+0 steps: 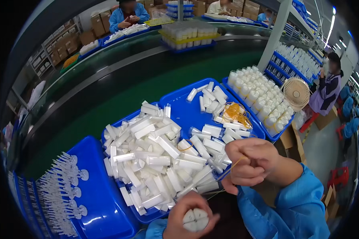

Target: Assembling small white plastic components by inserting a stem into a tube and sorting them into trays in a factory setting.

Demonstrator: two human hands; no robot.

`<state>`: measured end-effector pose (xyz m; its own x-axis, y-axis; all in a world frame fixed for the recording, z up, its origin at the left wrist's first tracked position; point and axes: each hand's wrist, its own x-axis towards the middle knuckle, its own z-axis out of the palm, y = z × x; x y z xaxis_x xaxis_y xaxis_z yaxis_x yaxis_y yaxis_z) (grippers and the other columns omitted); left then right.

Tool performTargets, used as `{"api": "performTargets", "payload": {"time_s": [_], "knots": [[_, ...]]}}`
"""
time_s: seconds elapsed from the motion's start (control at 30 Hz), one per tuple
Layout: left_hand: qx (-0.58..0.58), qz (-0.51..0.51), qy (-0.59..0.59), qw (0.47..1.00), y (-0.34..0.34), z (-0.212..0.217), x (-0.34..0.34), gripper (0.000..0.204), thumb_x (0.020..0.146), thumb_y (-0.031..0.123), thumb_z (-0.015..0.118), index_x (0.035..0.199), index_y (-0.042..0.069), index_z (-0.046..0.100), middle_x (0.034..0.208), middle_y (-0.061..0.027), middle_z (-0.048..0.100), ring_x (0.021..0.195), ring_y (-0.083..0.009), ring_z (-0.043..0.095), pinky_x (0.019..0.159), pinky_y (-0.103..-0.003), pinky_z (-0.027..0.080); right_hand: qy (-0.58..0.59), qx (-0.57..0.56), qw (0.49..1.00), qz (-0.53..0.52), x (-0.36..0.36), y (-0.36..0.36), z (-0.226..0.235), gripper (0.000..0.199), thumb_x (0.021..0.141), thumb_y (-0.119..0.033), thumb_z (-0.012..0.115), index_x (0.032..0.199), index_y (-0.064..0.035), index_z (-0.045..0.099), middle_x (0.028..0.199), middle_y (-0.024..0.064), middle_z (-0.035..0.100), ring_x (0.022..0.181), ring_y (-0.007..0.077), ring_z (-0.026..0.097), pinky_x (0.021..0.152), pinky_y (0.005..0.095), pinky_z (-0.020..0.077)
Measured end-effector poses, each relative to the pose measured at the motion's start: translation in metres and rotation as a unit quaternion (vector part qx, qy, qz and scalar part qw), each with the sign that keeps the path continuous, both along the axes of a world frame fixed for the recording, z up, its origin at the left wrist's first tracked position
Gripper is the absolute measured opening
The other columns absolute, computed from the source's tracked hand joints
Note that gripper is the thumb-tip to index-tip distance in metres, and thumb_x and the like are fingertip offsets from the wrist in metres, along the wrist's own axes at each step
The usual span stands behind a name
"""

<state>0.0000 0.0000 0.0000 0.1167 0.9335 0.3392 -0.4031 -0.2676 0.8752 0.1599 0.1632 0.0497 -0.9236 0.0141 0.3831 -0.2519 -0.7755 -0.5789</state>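
Low in the middle, my left hand point(175, 221) is wrapped round a bundle of white wedge-shaped pieces point(195, 220). Their ends face up and fit together into a round. Up and to the right, my right hand point(251, 161) is closed, with a thin yellowish rubber band point(232, 167) pulled taut from its fingers. The band's strands run down toward the bundle; where they end is hard to make out. Beyond both hands lies a heap of clear-wrapped white pieces point(155, 159) in a blue tray. A clump of orange rubber bands point(237, 113) rests among more pieces at the back.
At left stands a blue tray point(103, 187) beside racks of clear plastic stemmed parts point(64, 191). A blue tray of banded white bundles point(261, 95) sits back right, near a beige fan point(296, 91). A green conveyor point(119, 93) runs behind; co-workers sit across it.
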Motion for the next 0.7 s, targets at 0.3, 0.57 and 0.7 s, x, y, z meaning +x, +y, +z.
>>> {"api": "performTargets", "payload": {"time_s": [0.3, 0.57, 0.7], "knots": [[-0.167, 0.204, 0.077, 0.961, 0.005, 0.029, -0.005, 0.101, 0.067, -0.010, 0.065, 0.138, 0.005, -0.005, 0.080, -0.0066, 0.050, 0.066, -0.0114, 0.053, 0.059, -0.022, 0.044, 0.021, 0.698, 0.715, 0.001, -0.009, -0.072, 0.014, 0.045, 0.075, -0.028, 0.066, 0.117, -0.0156, 0.056, 0.101, 0.0127, 0.060, 0.079, 0.0227, 0.062, 0.065, 0.0290, 0.0497], [-0.012, 0.337, 0.151, 0.929, -0.004, 0.021, 0.008, 0.103, 0.067, -0.004, 0.067, 0.135, -0.001, -0.011, 0.079, -0.0067, 0.048, 0.067, -0.0156, 0.051, 0.064, -0.026, 0.044, -0.095, 0.076, 0.980, -0.156, 0.006, -0.048, -0.028, 0.041, 0.090, -0.006, 0.041, 0.130, -0.0015, 0.038, 0.133, 0.0228, 0.036, 0.083, 0.0301, 0.063, 0.057, 0.0290, 0.0471], [0.058, 0.321, 0.456, 0.828, -0.007, 0.023, 0.008, 0.078, 0.068, 0.002, 0.069, 0.128, -0.005, 0.019, 0.076, -0.0103, 0.048, 0.065, -0.0237, 0.051, 0.063, -0.033, 0.045, -0.078, 0.533, 0.814, -0.218, -0.010, -0.045, -0.003, 0.044, 0.078, -0.002, 0.062, 0.120, -0.0083, 0.052, 0.117, 0.0178, 0.054, 0.084, 0.0269, 0.061, 0.067, 0.0267, 0.0500]]}}
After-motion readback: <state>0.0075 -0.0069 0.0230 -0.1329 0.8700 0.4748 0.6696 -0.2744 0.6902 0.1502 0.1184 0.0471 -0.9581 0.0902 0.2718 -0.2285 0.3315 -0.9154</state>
